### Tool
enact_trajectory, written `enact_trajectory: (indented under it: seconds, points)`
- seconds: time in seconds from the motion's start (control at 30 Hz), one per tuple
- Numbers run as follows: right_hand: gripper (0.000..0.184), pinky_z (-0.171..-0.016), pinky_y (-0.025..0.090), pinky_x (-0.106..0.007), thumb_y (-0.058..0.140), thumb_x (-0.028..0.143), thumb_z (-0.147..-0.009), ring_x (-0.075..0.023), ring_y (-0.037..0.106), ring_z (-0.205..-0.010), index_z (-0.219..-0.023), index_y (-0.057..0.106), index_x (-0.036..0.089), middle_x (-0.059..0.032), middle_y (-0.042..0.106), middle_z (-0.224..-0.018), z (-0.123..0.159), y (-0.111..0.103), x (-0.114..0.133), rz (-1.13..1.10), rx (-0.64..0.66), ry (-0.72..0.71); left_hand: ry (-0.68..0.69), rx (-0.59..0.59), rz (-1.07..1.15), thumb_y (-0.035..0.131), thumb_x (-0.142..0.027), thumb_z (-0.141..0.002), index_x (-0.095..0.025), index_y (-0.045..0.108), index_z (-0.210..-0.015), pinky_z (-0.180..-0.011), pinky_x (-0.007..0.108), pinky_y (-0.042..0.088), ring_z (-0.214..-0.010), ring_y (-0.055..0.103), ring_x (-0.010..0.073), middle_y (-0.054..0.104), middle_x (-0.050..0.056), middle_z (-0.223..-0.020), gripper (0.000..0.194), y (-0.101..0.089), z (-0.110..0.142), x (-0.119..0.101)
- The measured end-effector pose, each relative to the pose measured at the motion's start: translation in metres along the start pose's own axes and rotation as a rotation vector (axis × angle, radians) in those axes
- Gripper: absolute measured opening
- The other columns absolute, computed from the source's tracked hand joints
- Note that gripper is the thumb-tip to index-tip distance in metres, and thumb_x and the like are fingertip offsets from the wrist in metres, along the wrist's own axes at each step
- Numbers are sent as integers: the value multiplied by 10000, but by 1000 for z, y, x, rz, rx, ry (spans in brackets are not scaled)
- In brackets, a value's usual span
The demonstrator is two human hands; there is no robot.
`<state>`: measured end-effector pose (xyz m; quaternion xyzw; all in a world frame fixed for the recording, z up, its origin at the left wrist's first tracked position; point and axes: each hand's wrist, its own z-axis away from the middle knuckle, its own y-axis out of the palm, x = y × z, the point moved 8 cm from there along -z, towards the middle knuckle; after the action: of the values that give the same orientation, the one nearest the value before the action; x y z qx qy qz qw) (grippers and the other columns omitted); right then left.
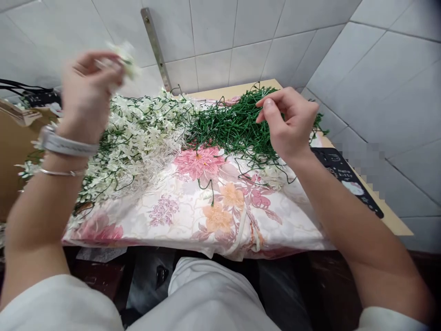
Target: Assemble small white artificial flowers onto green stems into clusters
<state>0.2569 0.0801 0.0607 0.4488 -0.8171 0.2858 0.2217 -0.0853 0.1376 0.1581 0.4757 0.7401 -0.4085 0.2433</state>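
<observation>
My left hand (91,76) is raised over the left side of the table, its fingers closed on a white artificial flower (126,59) that is smeared by motion. Beneath it spreads a pile of white artificial flowers (138,138) with thin green stems. Over on the right, my right hand (289,117) hovers at a heap of green plastic stems (241,122), thumb and fingers curled together. Whether a stem sits between those fingertips I cannot make out. One loose green stem (210,188) lies on the cloth in front.
A floral cloth (193,225) covers the table. A black mat with white drawings (347,179) lies on the wooden board (396,225) at right. Cardboard (14,151) stands at left. Tiled walls close off the back and right, with a metal strip (155,46) on the back wall.
</observation>
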Motion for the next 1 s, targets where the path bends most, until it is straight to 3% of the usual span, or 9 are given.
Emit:
enact_trajectory:
  seconds: [0.07, 0.17, 0.23, 0.33, 0.4, 0.5, 0.7, 0.87, 1.0]
  points:
    - [284, -581, 423, -361, 445, 508, -913, -192, 583, -613, -823, 634, 315, -24, 645, -704, 2, 3, 3, -5, 5, -21, -34, 112, 79, 713, -199, -791, -206, 707, -952, -774, 301, 508, -739, 566, 76, 676, -31, -839, 161, 43, 44, 3]
    - [313, -570, 435, -346, 463, 510, -902, -165, 563, -550, -765, 621, 277, -6, 619, -643, 4, 8, 8, -24, 5, -58, -96, 317, 83, 698, -220, -779, -227, 721, -891, -752, 310, 523, -841, 632, 131, 710, 2, -948, 114, 104, 98, 12]
    - [320, -569, 437, -336, 477, 521, -890, -158, 552, -536, -740, 613, 273, 2, 602, -607, 5, 11, 10, -27, 14, -62, -63, 421, 17, 676, -227, -789, -211, 724, -906, -805, 313, 522, -1021, 626, 178, 695, 41, -1086, 128, 130, 117, 18]
    - [298, -576, 442, -328, 499, 518, -877, -161, 548, -544, -738, 614, 281, 4, 593, -592, 7, 15, 13, -30, 38, -55, -1, 615, -121, 645, -237, -807, -269, 664, -1143, -916, 345, 496, -1258, 506, 226, 514, 44, -1406, 338, 152, 128, 28]
    - [283, -572, 437, -323, 502, 495, -878, -158, 541, -542, -738, 612, 276, 6, 589, -588, 8, 17, 14, -29, 59, -51, 34, 732, -187, 668, -251, -791, -308, 577, -1270, -1038, 385, 422, -1343, 422, 234, 429, 24, -1477, 491, 158, 129, 30]
    - [245, -545, 414, -308, 503, 410, -881, -146, 523, -534, -719, 596, 252, 8, 586, -584, 10, 26, 13, -13, 147, -38, 6, 784, -247, 694, -276, -769, -281, 551, -1302, -1119, 389, 331, -1352, 414, 225, 480, 30, -1440, 553, 154, 123, 30]
    - [100, -614, 411, -307, 526, 179, -799, -161, 550, -623, -717, 571, 216, -11, 622, -671, 27, 62, 9, 83, 463, -36, -110, 553, -318, 597, -276, -840, -187, 666, -1086, -885, 300, 486, -1029, 636, 185, 677, 68, -1171, 270, 132, 113, 40]
    - [80, -711, 417, -342, 515, 183, -799, -214, 575, -761, -755, 573, 219, -43, 653, -758, 46, 86, 5, 175, 623, -92, -138, 497, -318, 623, -290, -814, -162, 604, -1149, -784, 281, 488, -888, 656, 174, 704, 87, -1059, 359, 147, 114, 63]
    - [88, -697, 407, -341, 512, 187, -807, -213, 571, -748, -755, 566, 231, -36, 650, -754, 45, 84, 7, 184, 618, -99, -234, 450, -221, 668, -206, -748, -126, 627, -1042, -652, 273, 473, -683, 636, 159, 704, 59, -781, 308, 156, 109, 72]
